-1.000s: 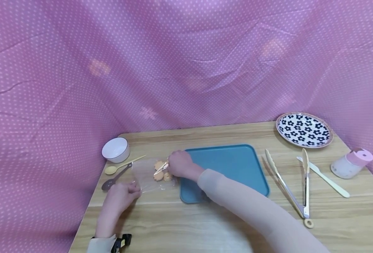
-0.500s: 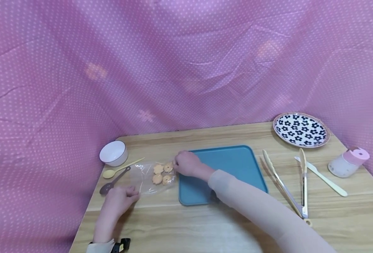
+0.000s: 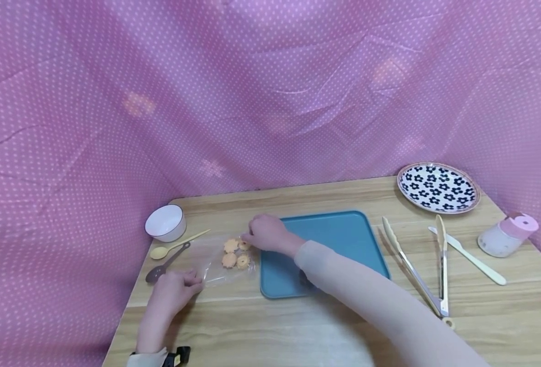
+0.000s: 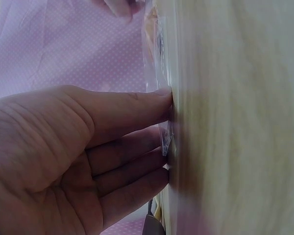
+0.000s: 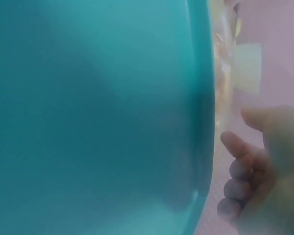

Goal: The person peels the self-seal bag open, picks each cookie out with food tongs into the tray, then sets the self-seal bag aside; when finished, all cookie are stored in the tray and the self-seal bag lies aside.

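Note:
A clear plastic bag (image 3: 213, 260) with several round, scalloped cookies (image 3: 229, 261) inside lies left of a blue tray (image 3: 330, 239). At its near left corner my left hand (image 3: 171, 293) pinches the film between thumb and fingers; the left wrist view shows those fingertips (image 4: 162, 93) low at the tabletop. My right hand (image 3: 268, 233) is over the bag's far right corner, beside the tray's left edge. In the right wrist view its thumb and index finger (image 5: 233, 143) stand apart with nothing visible between them, and the other fingers are bent.
Left of the bag are a white bowl (image 3: 165, 223), a yellow spoon (image 3: 159, 253) and a dark slotted spoon (image 3: 154, 275). To the right lie tongs (image 3: 414, 275), a pale knife (image 3: 474, 261), a flower-patterned plate (image 3: 437, 188) and a pink-topped jar (image 3: 502, 239).
My right hand first shifted right, then came back left a little over the bag's corner. The bag's raised right side has come down flatter over the cookies. My left hand keeps its place.

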A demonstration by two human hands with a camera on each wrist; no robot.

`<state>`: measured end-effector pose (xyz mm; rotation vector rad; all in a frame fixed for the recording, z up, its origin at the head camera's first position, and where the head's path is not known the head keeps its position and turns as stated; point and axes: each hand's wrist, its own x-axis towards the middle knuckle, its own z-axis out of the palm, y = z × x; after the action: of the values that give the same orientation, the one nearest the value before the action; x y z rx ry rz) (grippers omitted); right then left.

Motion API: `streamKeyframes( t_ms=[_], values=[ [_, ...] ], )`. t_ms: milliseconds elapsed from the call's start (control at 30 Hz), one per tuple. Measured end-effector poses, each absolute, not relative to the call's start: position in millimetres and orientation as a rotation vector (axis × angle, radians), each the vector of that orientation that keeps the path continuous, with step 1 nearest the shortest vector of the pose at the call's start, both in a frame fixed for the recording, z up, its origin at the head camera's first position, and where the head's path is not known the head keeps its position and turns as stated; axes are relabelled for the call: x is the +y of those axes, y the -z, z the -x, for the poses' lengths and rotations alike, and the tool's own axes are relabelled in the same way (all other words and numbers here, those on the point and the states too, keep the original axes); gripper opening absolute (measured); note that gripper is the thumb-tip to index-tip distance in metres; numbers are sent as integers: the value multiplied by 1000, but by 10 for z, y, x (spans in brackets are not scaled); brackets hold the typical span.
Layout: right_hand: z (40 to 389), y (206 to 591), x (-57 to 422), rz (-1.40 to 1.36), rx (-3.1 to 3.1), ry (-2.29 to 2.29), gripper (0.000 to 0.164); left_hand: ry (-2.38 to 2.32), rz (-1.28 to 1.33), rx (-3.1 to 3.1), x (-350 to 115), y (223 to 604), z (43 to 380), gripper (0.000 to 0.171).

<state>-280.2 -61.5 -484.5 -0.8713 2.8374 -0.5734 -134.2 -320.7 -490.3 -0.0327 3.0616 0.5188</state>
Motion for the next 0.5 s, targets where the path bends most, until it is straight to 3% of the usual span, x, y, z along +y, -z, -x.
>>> streamKeyframes(
  t_ms=[267,500],
  values=[
    [2936,4932,-805,901,2849,350,54,-518,46,3045,-3228,4913,1345,18],
    [2957,4916,-840,1057,2868,111,34,-522,47,3053,-3212,4915,1367,17]
  ],
)
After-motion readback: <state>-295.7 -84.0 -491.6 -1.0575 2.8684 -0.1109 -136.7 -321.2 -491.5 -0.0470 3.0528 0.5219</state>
